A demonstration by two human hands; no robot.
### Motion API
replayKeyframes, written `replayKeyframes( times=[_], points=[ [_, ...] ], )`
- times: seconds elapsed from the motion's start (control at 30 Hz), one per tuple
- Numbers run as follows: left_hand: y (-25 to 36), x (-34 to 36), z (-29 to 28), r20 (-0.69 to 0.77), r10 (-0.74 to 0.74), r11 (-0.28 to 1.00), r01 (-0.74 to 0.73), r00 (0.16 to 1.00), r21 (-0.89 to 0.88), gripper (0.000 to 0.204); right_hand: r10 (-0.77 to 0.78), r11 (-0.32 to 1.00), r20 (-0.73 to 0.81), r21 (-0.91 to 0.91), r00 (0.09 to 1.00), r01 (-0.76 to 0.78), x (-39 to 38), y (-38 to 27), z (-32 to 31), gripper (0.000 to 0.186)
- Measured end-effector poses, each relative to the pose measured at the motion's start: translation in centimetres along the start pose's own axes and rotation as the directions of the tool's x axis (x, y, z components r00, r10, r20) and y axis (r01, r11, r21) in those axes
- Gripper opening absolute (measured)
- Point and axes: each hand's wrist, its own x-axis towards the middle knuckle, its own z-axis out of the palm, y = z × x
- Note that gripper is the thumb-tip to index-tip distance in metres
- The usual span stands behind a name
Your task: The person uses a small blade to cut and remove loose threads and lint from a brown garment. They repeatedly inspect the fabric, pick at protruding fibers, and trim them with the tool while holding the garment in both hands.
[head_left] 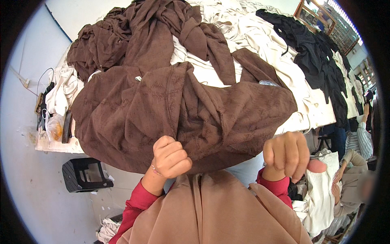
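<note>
Left hand (170,156) is fisted, pinching the near edge of a brown knit garment (183,110) that spreads over the counter (321,110). Right hand (289,154), curled shut, holds small scissors (321,155) just right of it. Keeping the edge taut should help clean trimming.

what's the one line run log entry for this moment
left hand: fist on brown knit garment | right hand: closed, contents unclear | table: garment piles

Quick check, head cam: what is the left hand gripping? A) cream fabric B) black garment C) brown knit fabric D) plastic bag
C: the left hand is fisted on the edge of the brown knit fabric draped over the table; cream and black cloth lie farther back.
</note>
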Motion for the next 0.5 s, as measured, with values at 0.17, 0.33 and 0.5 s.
replayKeyframes(
  times=[0.17, 0.33, 0.5],
  points=[
    [0.0, 0.0, 0.1, -0.018, 0.005, 1.0, -0.005, 1.0, 0.015, 0.023, 0.275, 0.736, -0.561, -0.4, 0.781, -0.546, 0.4, -0.8, 3.3, 0.031],
    [0.2, 1.4, -0.6, 0.108, -0.103, 0.995, 0.101, 0.989, 0.018, 0.023, 0.279, 0.634, -0.384, -0.615, 0.88, -0.469, -0.4, -1.0, 2.2, 0.057],
    [1.1, 4.5, -3.1, 0.562, -0.506, 0.771, 0.635, 0.655, -0.045, 0.028, 0.192, 0.135, -0.809, -0.539, 0.556, -0.831, 1.3, -0.4, 2.1, 0.053]
  ],
)
